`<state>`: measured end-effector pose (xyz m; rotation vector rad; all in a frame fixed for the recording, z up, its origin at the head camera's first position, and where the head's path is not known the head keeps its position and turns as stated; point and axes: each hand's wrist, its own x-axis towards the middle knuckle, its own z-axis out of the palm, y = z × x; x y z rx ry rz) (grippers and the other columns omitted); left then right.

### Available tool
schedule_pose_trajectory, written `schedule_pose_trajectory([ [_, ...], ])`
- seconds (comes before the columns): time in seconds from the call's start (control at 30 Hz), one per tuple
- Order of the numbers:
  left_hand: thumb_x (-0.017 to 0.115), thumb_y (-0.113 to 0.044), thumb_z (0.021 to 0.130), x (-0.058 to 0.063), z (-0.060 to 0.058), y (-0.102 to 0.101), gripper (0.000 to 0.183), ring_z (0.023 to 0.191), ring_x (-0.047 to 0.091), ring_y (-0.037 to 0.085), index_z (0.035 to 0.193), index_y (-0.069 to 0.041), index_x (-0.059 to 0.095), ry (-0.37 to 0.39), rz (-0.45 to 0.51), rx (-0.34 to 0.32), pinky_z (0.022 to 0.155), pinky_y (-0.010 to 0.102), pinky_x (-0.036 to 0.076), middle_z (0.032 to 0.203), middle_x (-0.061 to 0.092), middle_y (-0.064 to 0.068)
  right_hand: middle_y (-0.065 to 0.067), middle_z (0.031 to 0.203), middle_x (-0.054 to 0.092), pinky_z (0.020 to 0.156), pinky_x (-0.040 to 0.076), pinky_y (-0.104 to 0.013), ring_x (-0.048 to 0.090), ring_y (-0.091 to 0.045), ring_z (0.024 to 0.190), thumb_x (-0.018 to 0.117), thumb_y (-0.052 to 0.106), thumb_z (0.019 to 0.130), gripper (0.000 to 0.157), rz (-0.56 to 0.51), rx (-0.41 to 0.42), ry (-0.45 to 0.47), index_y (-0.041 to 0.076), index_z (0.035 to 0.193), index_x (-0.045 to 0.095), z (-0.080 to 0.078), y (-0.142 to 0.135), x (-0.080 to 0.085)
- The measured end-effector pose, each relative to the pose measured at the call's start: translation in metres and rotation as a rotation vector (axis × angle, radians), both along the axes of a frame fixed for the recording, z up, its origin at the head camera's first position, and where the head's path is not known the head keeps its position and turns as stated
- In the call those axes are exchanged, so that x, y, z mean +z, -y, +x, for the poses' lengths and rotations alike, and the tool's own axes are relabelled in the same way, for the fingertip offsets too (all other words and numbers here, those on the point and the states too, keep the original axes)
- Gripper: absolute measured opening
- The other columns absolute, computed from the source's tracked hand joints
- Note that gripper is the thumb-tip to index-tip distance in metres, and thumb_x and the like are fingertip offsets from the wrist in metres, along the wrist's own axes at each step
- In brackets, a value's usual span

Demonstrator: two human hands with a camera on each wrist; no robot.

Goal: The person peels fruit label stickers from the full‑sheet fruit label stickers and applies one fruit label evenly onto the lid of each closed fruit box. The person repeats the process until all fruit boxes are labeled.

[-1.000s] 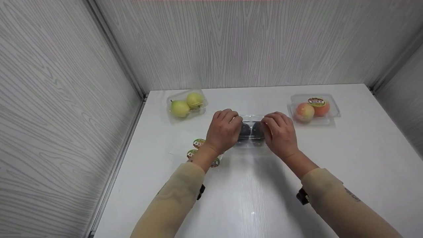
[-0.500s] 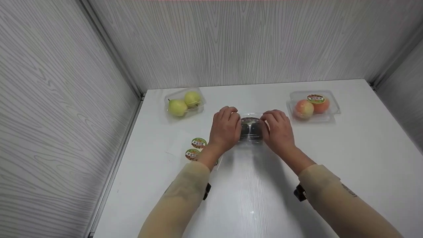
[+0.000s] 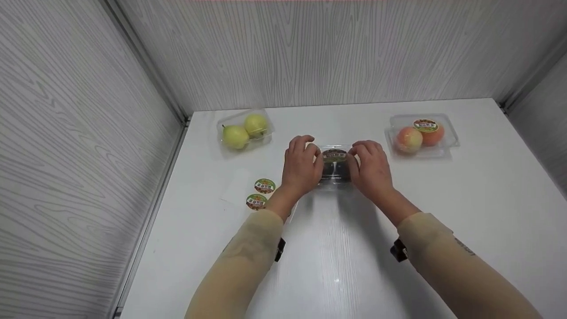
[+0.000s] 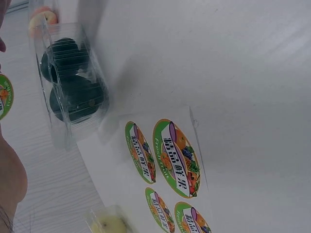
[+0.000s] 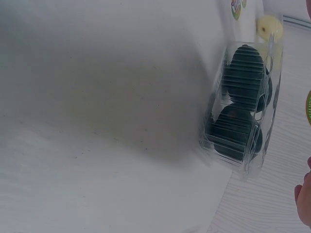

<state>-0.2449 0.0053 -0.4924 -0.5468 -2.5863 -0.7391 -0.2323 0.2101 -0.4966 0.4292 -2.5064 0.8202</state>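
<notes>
Between both hands an oval green-and-red fruit sticker (image 3: 334, 155) is stretched over a lidded clear plastic box (image 3: 335, 182). My left hand (image 3: 302, 166) pinches its left end with thumb and fingers. At the other end, my right hand (image 3: 370, 167) pinches the sticker the same way. Two dark fruits (image 5: 245, 80), avocado-like, sit inside the box. In the left wrist view the sticker (image 4: 5, 96) shows at the edge, apart from the lid. Beside the left forearm lies a backing sheet (image 4: 187, 111) with several matching stickers (image 4: 177, 158).
At the back left stands a clear box (image 3: 268, 137) with two yellow-green pears (image 3: 235, 136). A third clear box (image 3: 449, 137) at the back right holds two reddish fruits (image 3: 408, 140) and bears an oval sticker (image 3: 426, 126). Panels wall the white table (image 3: 478, 186) on several sides.
The sticker between my hands has come into sight in the head view, its printed face turned up over the box. Both hands have shifted only slightly; the whole head view has tilted a little.
</notes>
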Motion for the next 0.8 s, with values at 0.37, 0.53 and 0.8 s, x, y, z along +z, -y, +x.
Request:
schedule_pose_trajectory([
  [0.37,0.058,-0.023,0.107,-0.001,-0.01,-0.002,0.023,0.144,0.042,0.031,0.093,-0.009,0.069,0.088,-0.007,0.012,0.104,0.049,0.045,0.148,0.054,0.011,-0.023,0.125,0.064,0.112,0.039,-0.054,0.054,-0.043,0.125,0.065,0.011,0.102,0.015,0.033,-0.024,0.042,-0.003,0.095,0.068,-0.009,-0.002,-0.001],
  [0.53,0.061,-0.023,0.105,-0.002,-0.014,-0.004,0.021,0.144,0.041,0.03,0.093,-0.009,0.071,0.111,-0.034,0.016,0.105,0.049,0.045,0.148,0.055,0.011,-0.023,0.125,0.064,0.115,0.036,-0.052,0.053,-0.043,0.127,0.064,0.012,0.101,0.017,0.06,-0.047,0.094,-0.003,0.095,0.069,-0.013,-0.002,-0.001],
  [0.8,0.061,-0.023,0.105,-0.005,-0.019,-0.009,0.021,0.144,0.041,0.029,0.095,-0.009,0.071,0.153,-0.088,0.027,0.107,0.049,0.045,0.147,0.055,0.011,-0.022,0.124,0.065,0.114,0.038,-0.053,0.053,-0.041,0.128,0.063,0.014,0.102,0.019,0.087,-0.072,0.151,-0.003,0.096,0.071,-0.016,-0.005,-0.003],
])
